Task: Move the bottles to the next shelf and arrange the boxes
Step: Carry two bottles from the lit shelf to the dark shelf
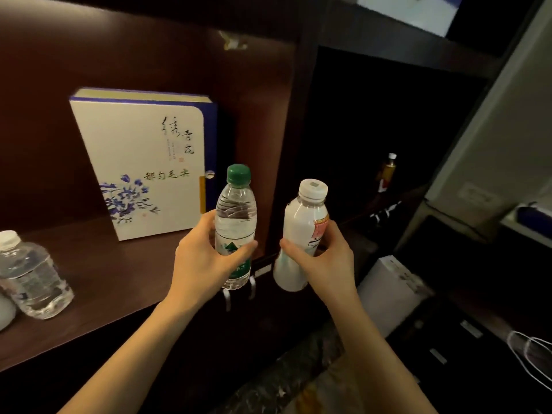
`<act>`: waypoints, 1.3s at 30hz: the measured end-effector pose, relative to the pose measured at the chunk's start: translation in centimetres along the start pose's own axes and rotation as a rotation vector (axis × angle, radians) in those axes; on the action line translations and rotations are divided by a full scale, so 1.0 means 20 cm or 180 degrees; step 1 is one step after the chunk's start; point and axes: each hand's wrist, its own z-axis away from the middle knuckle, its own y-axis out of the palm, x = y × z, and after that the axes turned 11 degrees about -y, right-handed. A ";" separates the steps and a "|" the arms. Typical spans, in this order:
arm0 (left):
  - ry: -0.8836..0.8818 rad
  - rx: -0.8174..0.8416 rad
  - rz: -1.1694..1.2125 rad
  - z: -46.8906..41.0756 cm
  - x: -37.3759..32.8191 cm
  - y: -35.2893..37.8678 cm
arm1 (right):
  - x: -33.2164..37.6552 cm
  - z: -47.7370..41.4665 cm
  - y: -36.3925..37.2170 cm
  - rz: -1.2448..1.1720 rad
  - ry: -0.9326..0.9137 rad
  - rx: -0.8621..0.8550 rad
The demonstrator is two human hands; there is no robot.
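Observation:
My left hand (206, 258) grips a clear water bottle with a green cap (236, 210), held upright in front of the shelf's right end. Just to its right, my right hand (325, 258) holds a white bottle with a white cap (301, 222), in front of the dark divider between the two shelf bays. A white box with blue flowers and calligraphy (140, 162) stands upright at the back of the lit brown shelf (113, 273). Another clear bottle with a white cap (30, 276) stands at the shelf's left end.
The neighbouring bay on the right (388, 121) is dark; a small yellow bottle (387, 171) stands deep inside it. A white box (388, 288) sits lower right. White cables (531, 357) lie at the far right. Part of a white object (4, 312) shows at the left edge.

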 end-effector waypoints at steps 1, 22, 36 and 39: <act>0.0064 0.0066 0.0001 0.00 -0.04 0.07 | -0.01 0.00 -0.08 0.0026 -0.0019 -0.0073; 0.0529 0.0534 0.0020 -0.10 -0.69 1.44 | -0.46 -0.26 -1.39 0.0583 -0.0194 -0.0810; 0.0356 0.0548 0.0071 -0.57 -0.64 1.96 | -0.95 -0.75 -1.52 0.0487 -0.0108 -0.0860; 0.0232 0.0515 0.0107 -0.73 -0.61 2.08 | -1.08 -0.91 -1.52 0.0468 -0.0075 -0.0795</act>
